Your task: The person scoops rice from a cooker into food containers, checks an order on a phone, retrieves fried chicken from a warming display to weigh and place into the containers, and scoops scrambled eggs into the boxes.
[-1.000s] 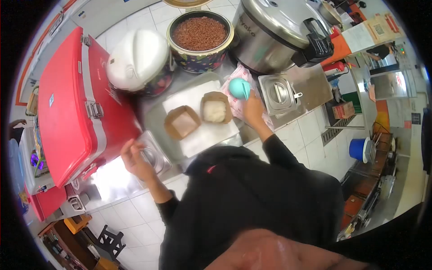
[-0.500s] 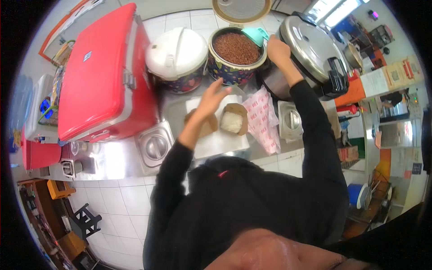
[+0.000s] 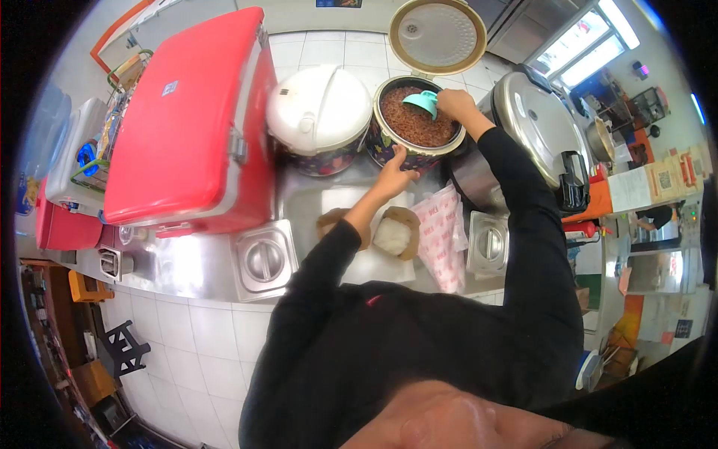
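My right hand [image 3: 458, 106] is closed on the handle of a teal scoop [image 3: 421, 102]. The scoop's bowl is in the brown-red rice [image 3: 415, 129] inside the open rice cooker [image 3: 425, 154], which has a dark patterned body. Against the cooker's front, just below the rim, my left hand [image 3: 396, 176] rests with its fingers apart. Below that hand is a brown paper box [image 3: 408, 218] with white rice [image 3: 391, 236] in it. A second brown box [image 3: 330, 218] is partly hidden by my left forearm.
A closed white-lidded cooker [image 3: 320, 112] stands to the left, beside a large red cooler [image 3: 187, 120]. On the right is a big steel cooker [image 3: 538, 123]. Pink-printed wrapping paper [image 3: 441, 236] and two lidded steel pans [image 3: 263, 258] lie on the steel counter [image 3: 191, 266].
My right hand has brought the scoop from the cooker's right rim over into the rice. My left hand has moved from above the boxes to the cooker's front. The whole view has shifted.
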### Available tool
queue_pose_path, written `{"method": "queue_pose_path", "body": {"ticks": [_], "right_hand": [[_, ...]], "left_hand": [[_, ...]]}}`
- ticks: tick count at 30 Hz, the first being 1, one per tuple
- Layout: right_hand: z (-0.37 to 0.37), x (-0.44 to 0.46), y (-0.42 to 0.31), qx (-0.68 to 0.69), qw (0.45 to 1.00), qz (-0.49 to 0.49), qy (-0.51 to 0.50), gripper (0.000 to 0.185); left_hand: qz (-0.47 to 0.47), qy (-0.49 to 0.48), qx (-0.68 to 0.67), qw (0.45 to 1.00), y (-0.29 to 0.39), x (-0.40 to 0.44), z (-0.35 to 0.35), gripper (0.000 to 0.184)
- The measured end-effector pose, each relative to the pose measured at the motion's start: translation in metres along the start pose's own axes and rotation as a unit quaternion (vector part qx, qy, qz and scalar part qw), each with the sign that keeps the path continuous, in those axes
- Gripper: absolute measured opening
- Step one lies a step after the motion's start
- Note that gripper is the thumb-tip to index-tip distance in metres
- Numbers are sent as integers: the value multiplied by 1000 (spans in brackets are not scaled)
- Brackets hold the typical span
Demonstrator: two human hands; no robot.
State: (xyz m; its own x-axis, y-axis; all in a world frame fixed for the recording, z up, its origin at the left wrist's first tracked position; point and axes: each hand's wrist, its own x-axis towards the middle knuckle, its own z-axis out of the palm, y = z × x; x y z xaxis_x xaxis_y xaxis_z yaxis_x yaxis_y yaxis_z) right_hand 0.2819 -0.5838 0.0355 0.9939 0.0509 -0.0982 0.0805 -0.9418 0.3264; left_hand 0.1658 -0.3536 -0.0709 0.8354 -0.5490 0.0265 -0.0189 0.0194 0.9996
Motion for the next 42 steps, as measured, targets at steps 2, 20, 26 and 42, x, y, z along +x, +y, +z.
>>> {"method": "queue_pose_path", "body": {"ticks": [2, 20, 26, 42], "right_hand": [[-12, -18, -9, -11, 1000, -15, 4, 19], [-20, -93, -11, 96, 984, 124, 84, 24], [-33, -79, 8, 158, 978, 138, 9, 36], [12, -18, -8, 47, 992, 114, 39, 20]], "left_hand": [[1, -7, -13, 1000, -1, 1, -3, 92], [25, -38, -77, 996, -8, -2, -7, 94], [1, -38, -50, 998, 5, -7, -12, 91], [4, -41, -48, 998, -3, -4, -15, 89]]}}
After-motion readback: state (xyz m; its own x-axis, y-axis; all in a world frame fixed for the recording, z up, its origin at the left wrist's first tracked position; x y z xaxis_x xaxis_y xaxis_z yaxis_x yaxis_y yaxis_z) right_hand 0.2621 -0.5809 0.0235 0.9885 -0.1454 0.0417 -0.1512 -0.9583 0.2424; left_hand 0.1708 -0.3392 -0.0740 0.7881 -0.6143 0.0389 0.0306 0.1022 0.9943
